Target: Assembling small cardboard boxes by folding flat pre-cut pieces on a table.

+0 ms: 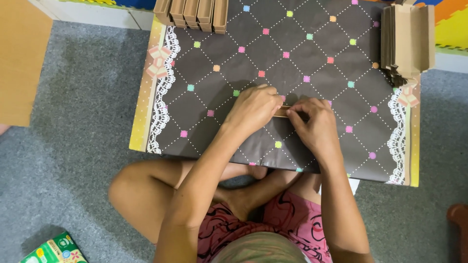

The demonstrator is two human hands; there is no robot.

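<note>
Cardboard strip (282, 111): a thin tan piece lying flat on the bench, pinched between both hands – only a short stretch of it shows between the fingers.
Left hand (253, 108): knuckles up, fingers curled down and pressed onto the strip's left end.
Right hand (316, 122): fingertips drawn together on the strip's right end, touching the left hand's fingertips.
Bench (204, 73): a low one under the hands, covered in dark brown paper with dotted diamonds, small coloured squares and lace-print side edges.
Far left of the hands: a row of folded cardboard pieces (192, 13) at the bench's back edge.
Far right of the hands: a taller stack of cardboard (408, 41) – standing on edge at the back corner.
Floor (73, 146): grey carpet all round.
Near the left elbow: a green carton (53, 250) on the carpet.
</note>
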